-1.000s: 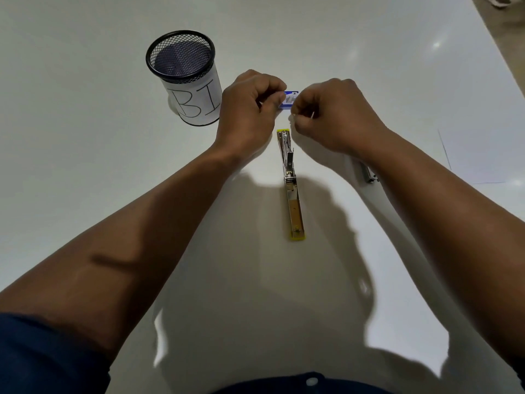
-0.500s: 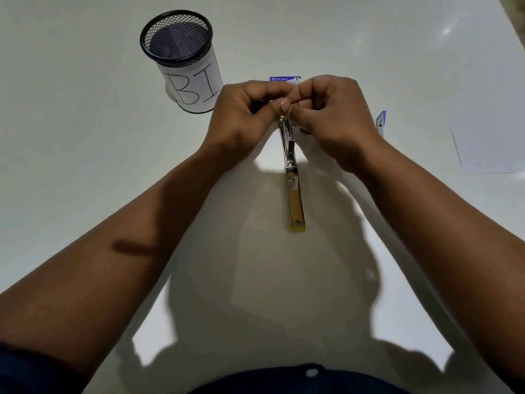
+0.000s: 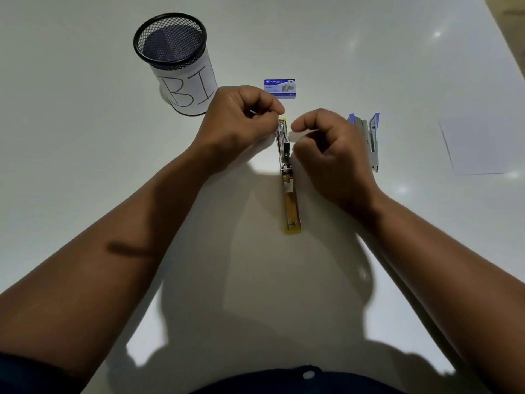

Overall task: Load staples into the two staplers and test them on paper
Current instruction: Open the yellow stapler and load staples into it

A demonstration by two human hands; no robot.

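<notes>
A yellow stapler (image 3: 289,177) lies opened out flat in the middle of the white table (image 3: 85,166), its metal staple channel pointing away from me. My left hand (image 3: 241,120) pinches a thin strip of staples at the far end of that channel. Just right of the channel, my right hand (image 3: 332,149) hovers with loosely curled fingers and nothing seen in it. A blue and grey stapler (image 3: 369,137) lies open to the right of that hand. The small blue staple box (image 3: 279,87) sits beyond my hands.
A black mesh pen cup (image 3: 176,64) with a white label marked "BI" stands at the back left. A white sheet of paper (image 3: 483,146) lies at the right. The table's right edge runs diagonally at the top right.
My hands have left the staple box and come down to the yellow stapler. They have parted, the right one drawing back to the right, uncovering the blue stapler.
</notes>
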